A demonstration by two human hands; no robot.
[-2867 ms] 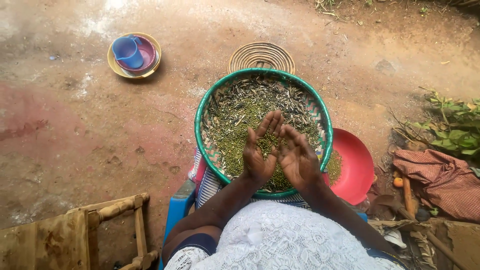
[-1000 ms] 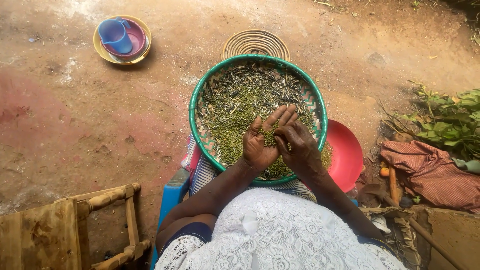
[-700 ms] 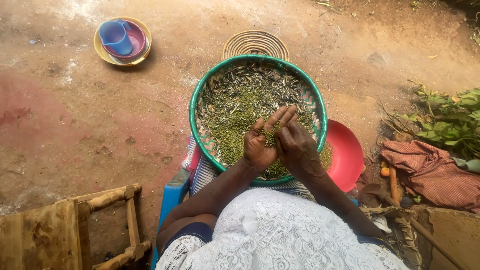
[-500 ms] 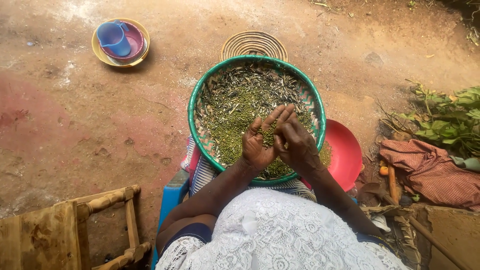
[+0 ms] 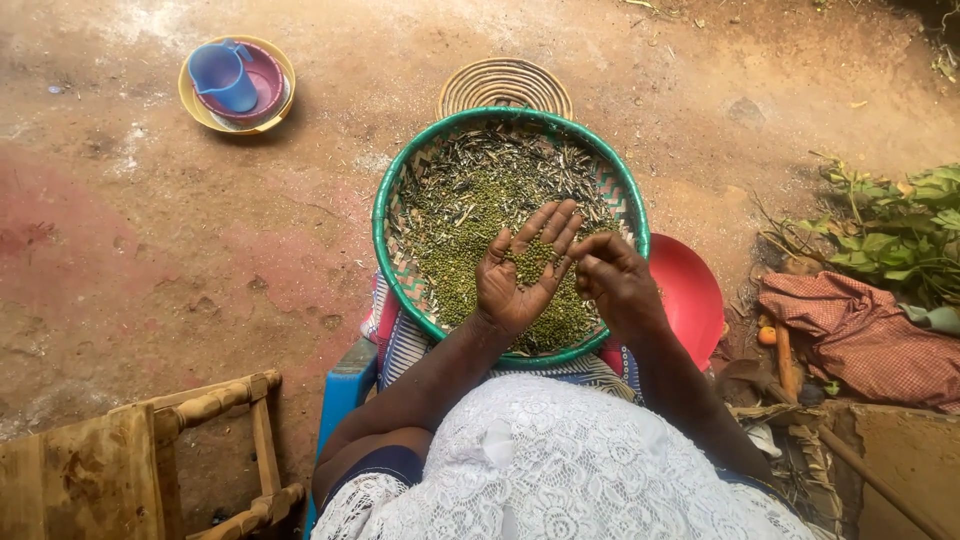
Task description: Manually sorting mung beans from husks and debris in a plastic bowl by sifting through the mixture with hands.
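A round woven tray with a green rim (image 5: 382,205) rests on my lap, filled with small green grains mixed with dry husks and pod bits (image 5: 470,200). My left hand (image 5: 515,275) is held palm up over the tray, fingers spread, with a small heap of green grains lying in the palm. My right hand (image 5: 610,280) is right beside it, fingers pinched together at the edge of that heap.
A red plastic basin (image 5: 690,300) sits under the tray's right side. A coiled basket (image 5: 505,85) lies beyond it. A yellow bowl with a blue jug (image 5: 235,80) stands far left. Wooden stool (image 5: 130,470) near left; leafy branches (image 5: 890,225) and checked cloth (image 5: 860,335) at right.
My hands were flat on the grain heap, then lifted together. Now the left palm has opened upward with grains in it and the right hand has drawn slightly aside.
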